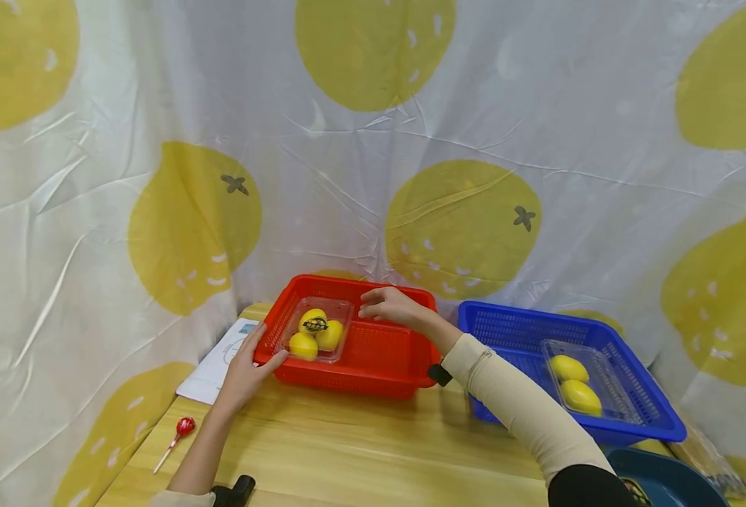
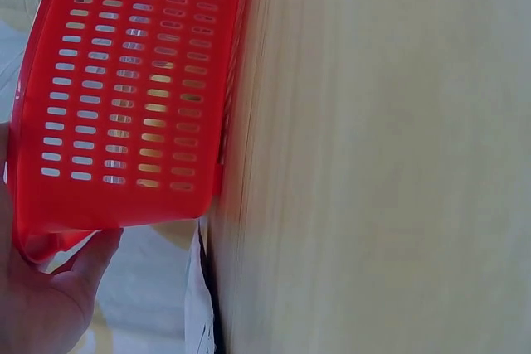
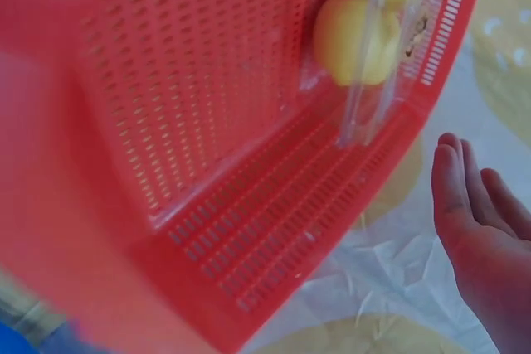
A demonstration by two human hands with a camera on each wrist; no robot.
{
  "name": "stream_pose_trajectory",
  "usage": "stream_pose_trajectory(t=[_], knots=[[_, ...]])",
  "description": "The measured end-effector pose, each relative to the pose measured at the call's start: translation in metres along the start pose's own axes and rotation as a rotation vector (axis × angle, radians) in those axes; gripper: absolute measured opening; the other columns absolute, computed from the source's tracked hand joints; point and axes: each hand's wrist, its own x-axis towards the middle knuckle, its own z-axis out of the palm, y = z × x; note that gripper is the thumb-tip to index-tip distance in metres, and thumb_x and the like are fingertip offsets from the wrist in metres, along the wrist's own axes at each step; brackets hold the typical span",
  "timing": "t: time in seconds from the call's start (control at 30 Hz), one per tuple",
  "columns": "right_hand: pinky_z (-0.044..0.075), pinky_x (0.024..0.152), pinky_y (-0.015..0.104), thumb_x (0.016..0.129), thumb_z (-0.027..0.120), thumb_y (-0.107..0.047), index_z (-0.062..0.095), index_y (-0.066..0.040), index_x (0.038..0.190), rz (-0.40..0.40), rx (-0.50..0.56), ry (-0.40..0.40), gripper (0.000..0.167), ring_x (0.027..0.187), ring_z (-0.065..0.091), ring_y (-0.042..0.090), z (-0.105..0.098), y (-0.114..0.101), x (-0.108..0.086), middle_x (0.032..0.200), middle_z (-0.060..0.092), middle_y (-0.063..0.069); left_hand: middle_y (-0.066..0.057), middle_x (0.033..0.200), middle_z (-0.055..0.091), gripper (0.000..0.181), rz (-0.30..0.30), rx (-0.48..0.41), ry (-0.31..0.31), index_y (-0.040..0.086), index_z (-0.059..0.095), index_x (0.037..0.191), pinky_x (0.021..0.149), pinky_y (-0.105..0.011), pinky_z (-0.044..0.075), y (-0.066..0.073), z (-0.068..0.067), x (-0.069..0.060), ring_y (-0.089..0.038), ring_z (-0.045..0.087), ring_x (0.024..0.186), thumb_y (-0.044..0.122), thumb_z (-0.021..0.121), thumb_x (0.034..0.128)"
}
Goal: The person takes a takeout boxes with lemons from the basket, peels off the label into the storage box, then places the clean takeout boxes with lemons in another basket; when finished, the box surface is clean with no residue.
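Note:
A red plastic basket stands on the wooden table. In its left part lies a clear plastic box with three yellow lemons and a black label on top. My left hand holds the basket's left front corner between thumb and fingers; the left wrist view shows the thumb against the rim. Over the back of the basket hovers my right hand, fingers loosely bent and holding nothing. It is to the right of the box and apart from it.
At the right, a blue basket holds another clear box with two lemons. A dark teal bowl sits at the front right. Left lie paper and a red lollipop. A lemon-print curtain hangs behind.

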Motion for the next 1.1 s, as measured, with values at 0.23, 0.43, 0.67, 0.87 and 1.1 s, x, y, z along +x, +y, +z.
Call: stream_pose_trajectory(t=[0.23, 0.43, 0.67, 0.87, 1.1], knots=[[0.049, 0.104, 0.043, 0.089, 0.069, -0.033, 0.053, -0.004, 0.138, 0.02, -0.058, 0.009, 0.059, 0.112, 0.064, 0.026, 0.005, 0.008, 0.029, 0.142, 0.054, 0.015, -0.017, 0.162, 0.02, 0.082, 0.013, -0.01, -0.001, 0.005, 0.024, 0.154, 0.116, -0.059, 0.027, -0.001, 0.003, 0.0, -0.04, 0.024, 0.147, 0.04, 0.064, 0.0915], [0.055, 0.095, 0.036, 0.088, 0.07, -0.037, 0.061, 0.0, 0.129, 0.067, -0.05, -0.001, 0.056, 0.1, 0.066, 0.02, 0.011, 0.015, 0.046, 0.13, 0.063, 0.014, -0.016, 0.162, 0.021, 0.082, 0.012, -0.015, 0.017, 0.005, 0.025, 0.154, 0.116, -0.059, 0.028, 0.001, 0.002, -0.001, -0.04, 0.025, 0.146, 0.04, 0.065, 0.0909], [0.053, 0.074, 0.035, 0.087, 0.07, -0.039, 0.062, 0.001, 0.078, 0.179, -0.088, -0.105, 0.042, 0.06, 0.046, 0.016, 0.028, 0.028, 0.062, 0.066, 0.048, 0.006, -0.016, 0.161, 0.024, 0.082, 0.005, -0.003, 0.017, 0.006, 0.027, 0.153, 0.113, -0.06, 0.032, 0.0, 0.001, -0.002, -0.041, 0.028, 0.145, 0.038, 0.067, 0.0893], [0.037, 0.058, 0.025, 0.089, 0.067, -0.038, 0.042, -0.007, 0.065, 0.257, -0.038, -0.203, 0.046, 0.057, 0.035, 0.017, 0.039, 0.035, 0.07, 0.06, 0.036, 0.002, -0.016, 0.162, 0.022, 0.083, 0.007, -0.013, 0.013, 0.005, 0.026, 0.154, 0.114, -0.06, 0.03, -0.001, 0.003, -0.001, -0.041, 0.026, 0.146, 0.04, 0.067, 0.0893], [0.052, 0.078, 0.031, 0.09, 0.065, -0.039, 0.048, -0.01, 0.073, 0.305, -0.021, -0.221, 0.038, 0.067, 0.045, 0.019, 0.048, 0.037, 0.075, 0.068, 0.043, 0.003, -0.014, 0.161, 0.024, 0.082, 0.0, -0.017, 0.023, 0.007, 0.028, 0.153, 0.115, -0.059, 0.03, -0.002, 0.002, -0.001, -0.039, 0.026, 0.146, 0.038, 0.068, 0.0892]])
